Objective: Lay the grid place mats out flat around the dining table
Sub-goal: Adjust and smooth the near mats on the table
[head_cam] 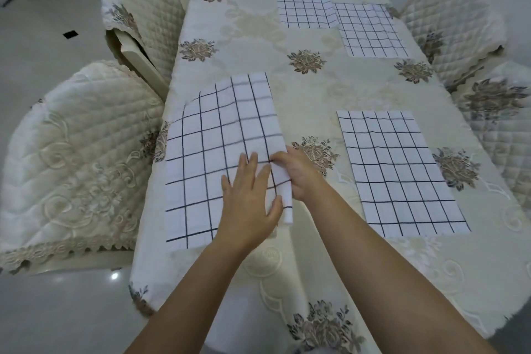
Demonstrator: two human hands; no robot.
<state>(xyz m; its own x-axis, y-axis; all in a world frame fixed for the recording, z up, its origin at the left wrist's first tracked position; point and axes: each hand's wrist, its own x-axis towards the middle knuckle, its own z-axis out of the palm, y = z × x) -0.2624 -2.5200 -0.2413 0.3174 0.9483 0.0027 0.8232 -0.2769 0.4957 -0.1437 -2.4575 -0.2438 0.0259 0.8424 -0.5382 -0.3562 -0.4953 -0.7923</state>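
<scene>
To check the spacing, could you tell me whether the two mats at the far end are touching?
Touching. The head view shows the far middle mat and the far right mat meeting along their sides, with no tablecloth showing between them there.

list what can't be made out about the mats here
Head view only.
The near left mat, near right corner: hidden under the left hand and right hand.
The far middle mat and far right mat: corners meet; which lies on top is too small to tell.
The right-side chair: cut off by the frame edge.
</scene>
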